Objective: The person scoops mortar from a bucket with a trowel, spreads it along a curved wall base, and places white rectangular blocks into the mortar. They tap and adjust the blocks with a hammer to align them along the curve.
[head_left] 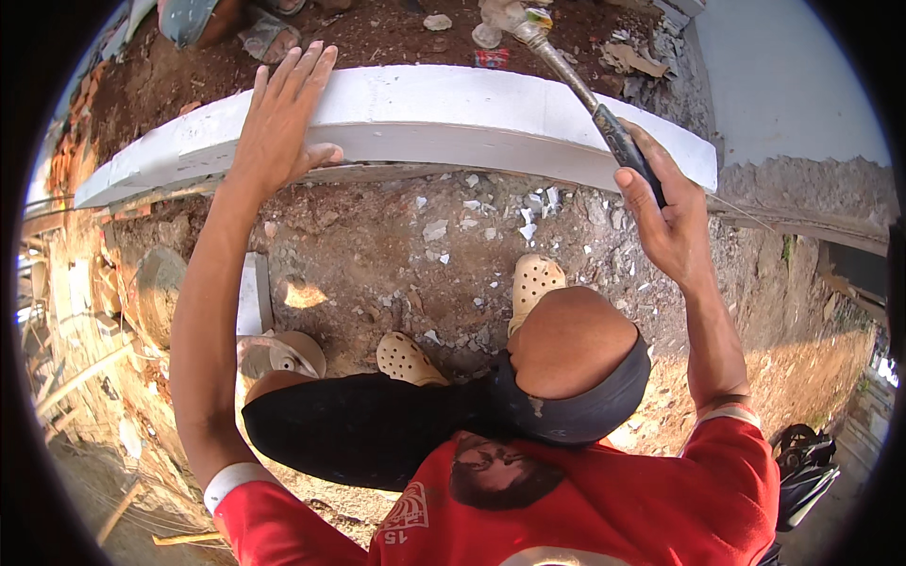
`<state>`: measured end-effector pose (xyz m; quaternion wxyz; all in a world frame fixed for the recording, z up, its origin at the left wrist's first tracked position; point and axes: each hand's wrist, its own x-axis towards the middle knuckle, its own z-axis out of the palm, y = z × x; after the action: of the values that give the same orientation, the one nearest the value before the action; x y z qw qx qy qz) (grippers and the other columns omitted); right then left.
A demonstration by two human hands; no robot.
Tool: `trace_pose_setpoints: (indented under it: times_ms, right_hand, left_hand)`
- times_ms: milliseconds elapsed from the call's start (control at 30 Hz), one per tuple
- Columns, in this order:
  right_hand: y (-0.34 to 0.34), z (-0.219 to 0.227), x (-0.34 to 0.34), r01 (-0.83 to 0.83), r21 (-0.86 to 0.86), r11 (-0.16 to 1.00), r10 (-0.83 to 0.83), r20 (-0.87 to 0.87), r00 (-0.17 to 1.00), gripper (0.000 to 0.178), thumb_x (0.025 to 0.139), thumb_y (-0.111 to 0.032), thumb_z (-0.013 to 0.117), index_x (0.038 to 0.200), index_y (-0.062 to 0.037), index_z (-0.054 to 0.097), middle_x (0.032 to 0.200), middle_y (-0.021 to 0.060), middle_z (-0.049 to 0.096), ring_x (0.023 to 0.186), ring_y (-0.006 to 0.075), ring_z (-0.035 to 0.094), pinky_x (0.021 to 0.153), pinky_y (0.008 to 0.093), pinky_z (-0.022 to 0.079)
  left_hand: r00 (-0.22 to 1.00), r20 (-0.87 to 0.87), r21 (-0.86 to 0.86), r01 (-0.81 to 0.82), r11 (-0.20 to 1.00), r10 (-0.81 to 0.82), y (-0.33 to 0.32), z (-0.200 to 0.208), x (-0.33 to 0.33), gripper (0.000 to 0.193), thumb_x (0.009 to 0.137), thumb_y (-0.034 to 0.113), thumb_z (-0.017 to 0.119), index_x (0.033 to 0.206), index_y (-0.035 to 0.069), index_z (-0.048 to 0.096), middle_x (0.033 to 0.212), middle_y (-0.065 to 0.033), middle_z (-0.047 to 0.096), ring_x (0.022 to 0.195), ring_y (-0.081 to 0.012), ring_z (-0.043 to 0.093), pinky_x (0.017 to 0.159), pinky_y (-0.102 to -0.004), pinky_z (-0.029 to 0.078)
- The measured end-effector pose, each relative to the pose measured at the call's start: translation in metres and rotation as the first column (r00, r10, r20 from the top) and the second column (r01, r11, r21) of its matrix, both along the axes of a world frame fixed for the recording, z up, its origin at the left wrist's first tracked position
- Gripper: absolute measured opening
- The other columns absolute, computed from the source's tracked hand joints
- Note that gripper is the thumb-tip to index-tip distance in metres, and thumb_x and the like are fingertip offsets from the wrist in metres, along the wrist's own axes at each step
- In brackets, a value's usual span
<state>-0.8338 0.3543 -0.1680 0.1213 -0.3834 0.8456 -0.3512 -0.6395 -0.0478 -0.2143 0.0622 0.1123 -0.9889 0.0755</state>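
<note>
A long row of white blocks (pixel 434 99) runs across in front of me like a low wall. My left hand (pixel 283 118) lies on its left part, fingers stretched over the top and thumb against the near face. My right hand (pixel 668 203) is wrapped round the black grip of a hammer (pixel 569 77) at the row's right part. The hammer's metal shaft slants up to the left, and its pale, dusty head (pixel 510 17) is beyond the blocks, partly cut off by the upper edge.
White chips (pixel 528 226) are scattered over the dirt near my tan clogs (pixel 408 360). A pale bucket (pixel 300 351) and a white block (pixel 253 297) are by my left knee. Another person's foot (pixel 271 38) shows beyond the row. A plastered wall (pixel 793 85) rises at the right.
</note>
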Motion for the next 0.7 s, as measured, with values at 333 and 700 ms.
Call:
trace_pose_setpoints:
  times_ms: [333, 700]
  right_hand:
    - [0.147, 0.025, -0.018, 0.458, -0.017, 0.889, -0.458, -0.039, 0.888, 0.063, 0.108, -0.038, 0.059, 0.154, 0.0036, 0.049, 0.089, -0.0005, 0.063, 0.074, 0.0044, 0.053, 0.064, 0.0225, 0.043]
    - [0.156, 0.002, 0.003, 0.409, 0.227, 0.884, -0.406, -0.065, 0.912, 0.053, 0.109, -0.034, 0.058, 0.155, -0.0088, 0.052, 0.08, 0.003, 0.064, 0.069, 0.012, 0.056, 0.064, 0.0304, 0.046]
  left_hand:
    - [0.965, -0.075, 0.157, 0.261, 0.953, -0.252, 0.169, -0.02, -0.124, 0.097, 0.081, 0.005, 0.083, 0.165, 0.024, 0.036, 0.153, -0.014, 0.051, 0.142, -0.0359, 0.048, 0.123, -0.064, 0.031]
    - [0.948, -0.086, 0.151, 0.318, 0.936, -0.308, 0.163, -0.018, -0.123, 0.101, 0.077, 0.006, 0.086, 0.164, 0.026, 0.038, 0.151, -0.0148, 0.053, 0.137, -0.0351, 0.052, 0.12, -0.0633, 0.036]
